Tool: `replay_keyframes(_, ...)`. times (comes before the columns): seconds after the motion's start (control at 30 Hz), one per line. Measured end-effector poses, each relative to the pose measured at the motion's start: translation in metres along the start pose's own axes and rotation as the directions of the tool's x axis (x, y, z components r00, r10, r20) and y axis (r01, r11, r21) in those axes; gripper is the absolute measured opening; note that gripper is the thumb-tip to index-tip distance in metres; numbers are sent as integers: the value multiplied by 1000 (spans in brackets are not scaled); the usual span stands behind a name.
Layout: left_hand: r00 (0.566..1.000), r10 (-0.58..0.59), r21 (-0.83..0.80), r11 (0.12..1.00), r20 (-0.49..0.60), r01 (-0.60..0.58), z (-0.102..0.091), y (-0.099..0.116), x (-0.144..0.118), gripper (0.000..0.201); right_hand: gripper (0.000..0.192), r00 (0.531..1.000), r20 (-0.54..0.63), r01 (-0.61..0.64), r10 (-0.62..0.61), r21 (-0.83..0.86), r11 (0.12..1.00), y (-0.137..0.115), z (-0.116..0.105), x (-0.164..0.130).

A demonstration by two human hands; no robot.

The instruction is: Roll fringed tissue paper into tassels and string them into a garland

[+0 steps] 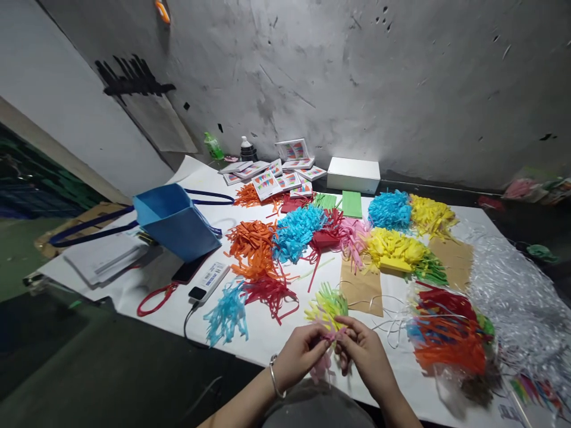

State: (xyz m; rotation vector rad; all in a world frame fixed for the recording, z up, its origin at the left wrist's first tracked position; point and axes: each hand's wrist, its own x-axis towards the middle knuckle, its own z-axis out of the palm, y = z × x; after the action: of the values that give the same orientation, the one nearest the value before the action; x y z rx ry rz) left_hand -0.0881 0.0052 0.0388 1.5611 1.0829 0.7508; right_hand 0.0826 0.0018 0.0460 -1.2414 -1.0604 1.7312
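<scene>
- The left hand [300, 354] and the right hand [363, 352] meet just in front of the white table sheet [267, 333], fingertips pinched together on a pink paper tassel [329, 337]
- Both hands are closed on that tassel: the left grips its top from one side, the right from the other, and its fringe hangs down between the wrists
- A metal bangle [275, 377] sits on the left wrist
- Judging by its look, the tassel is thin tissue paper: very light, limp, easily torn or crumpled, so it is best held at the bunched top and not by the loose strips
- Just beyond the hands on the sheet lies a yellow-green tassel [328, 304], touching or nearly touching the fingers; I cannot tell which
- Further up the sheet are heaps of cut fringe: an orange pile [252, 246], a blue pile [297, 230], a yellow pile [392, 246]
- At the sheet's left end stands a blue bag [176, 220]; at its far edge, a white box [353, 174]
- Right of the hands lies a clear packet of mixed tassels [448, 342]
</scene>
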Motion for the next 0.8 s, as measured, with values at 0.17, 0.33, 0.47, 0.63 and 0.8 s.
replay_keyframes(0.17, 995, 79, 367, 925, 66, -98, 10, -17, -4, 17, 34, 987, -96, 108, -132, -223, 969, 17, -12, 10)
replay_keyframes(0.33, 939, 102, 323, 922, 329, -214, 23, -62, 0, 19, 30, 870, -448, 224, -208, -16, 974, 27, -39, 18)
replay_keyframes(0.47, 991, -47, 403, 910, -126, 94, -8, -97, 31, 21, 32, 824, -552, 258, -125, 169, 951, 27, -64, 17)
replay_keyframes(0.63, 914, -103, 488, 819, -393, 302, -73, -123, 72, 20, 41, 868, -493, 155, -55, 165, 974, 34, -65, 13)
replay_keyframes(0.8, 917, -126, 492, 812, -378, 314, -92, -128, 75, 17, 45, 914, -405, 72, -12, 134, 988, 49, -52, 14)
